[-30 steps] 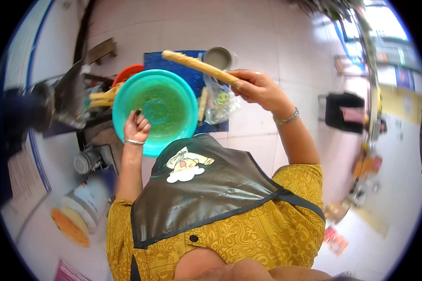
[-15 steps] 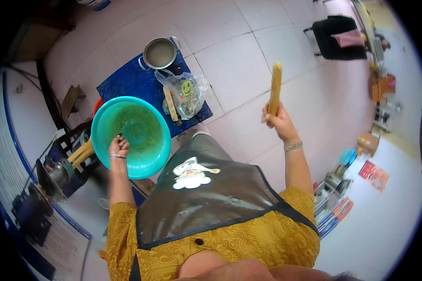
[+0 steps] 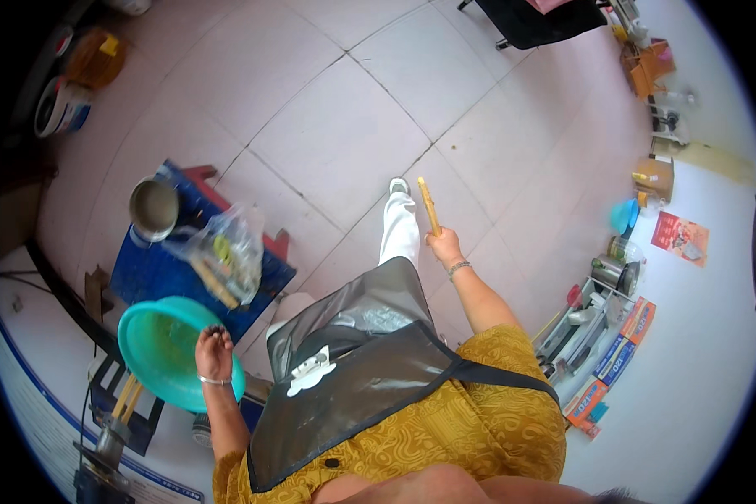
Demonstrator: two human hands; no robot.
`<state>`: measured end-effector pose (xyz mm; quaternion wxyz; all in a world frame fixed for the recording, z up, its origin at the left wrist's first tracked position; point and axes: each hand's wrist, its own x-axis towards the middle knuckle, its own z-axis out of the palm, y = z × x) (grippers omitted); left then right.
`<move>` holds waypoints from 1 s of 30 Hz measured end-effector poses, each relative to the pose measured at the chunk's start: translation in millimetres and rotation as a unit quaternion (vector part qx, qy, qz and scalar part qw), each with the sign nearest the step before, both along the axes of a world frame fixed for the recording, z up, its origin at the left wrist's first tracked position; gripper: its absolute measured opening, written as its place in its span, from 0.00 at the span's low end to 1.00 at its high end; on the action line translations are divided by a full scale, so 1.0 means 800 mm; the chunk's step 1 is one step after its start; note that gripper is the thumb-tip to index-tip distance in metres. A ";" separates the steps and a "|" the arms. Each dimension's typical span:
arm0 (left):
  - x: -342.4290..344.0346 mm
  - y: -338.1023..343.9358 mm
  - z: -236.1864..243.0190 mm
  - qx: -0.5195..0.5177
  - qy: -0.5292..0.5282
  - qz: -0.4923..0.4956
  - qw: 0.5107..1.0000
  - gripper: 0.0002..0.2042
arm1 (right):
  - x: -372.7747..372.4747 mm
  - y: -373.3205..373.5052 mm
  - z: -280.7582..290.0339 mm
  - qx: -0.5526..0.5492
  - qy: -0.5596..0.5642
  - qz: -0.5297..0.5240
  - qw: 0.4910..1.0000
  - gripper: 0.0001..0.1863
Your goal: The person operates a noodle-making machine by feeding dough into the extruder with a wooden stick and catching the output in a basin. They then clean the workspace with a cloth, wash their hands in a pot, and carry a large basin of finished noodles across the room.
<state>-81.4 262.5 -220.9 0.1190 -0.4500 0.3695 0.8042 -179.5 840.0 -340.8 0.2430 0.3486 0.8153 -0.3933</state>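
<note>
Stick [image 3: 429,206] in the right hand [image 3: 445,244]: the fingers are wrapped round its near end, and its long axis points from the fist to between eleven and twelve o'clock, over the floor and just beside a white trouser leg [image 3: 401,228] at its nine o'clock. The right hand is thus the nearer one; from the left hand [image 3: 214,353], well apart from it, the stick lies off at two o'clock. The left hand's fingers curl upward with dark tips in front of the basin's right-hand side; whether they pinch anything, or touch the basin [image 3: 170,380], I cannot tell. That basin sits at eight o'clock from the right hand, well away from the stick. It overlaps the near edge of the desk [image 3: 141,273], though what bears it is hidden. Counted: one stick, two hands with a bracelet on each wrist, one basin, one blue desk, and on that desk one pot [image 3: 151,234] at ten o'clock, one clear bag [image 3: 248,252] at three, and one wood strip [image 3: 214,284] by the bag at four. One black chair [image 3: 538,23] stands at one o'clock, far from both hands.
</note>
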 end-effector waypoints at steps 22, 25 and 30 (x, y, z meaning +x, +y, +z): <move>-0.241 0.529 -0.231 0.072 -0.355 -0.122 0.924 0.08 | -0.295 0.433 -0.621 0.218 0.044 -0.172 0.960 0.15; -0.255 0.543 -0.234 0.057 -0.378 -0.124 0.915 0.08 | -0.291 0.440 -0.646 0.260 0.011 -0.148 0.954 0.15; -0.277 0.577 -0.238 0.025 -0.307 -0.159 0.938 0.03 | -0.291 0.394 -0.583 0.146 0.077 -0.126 0.978 0.11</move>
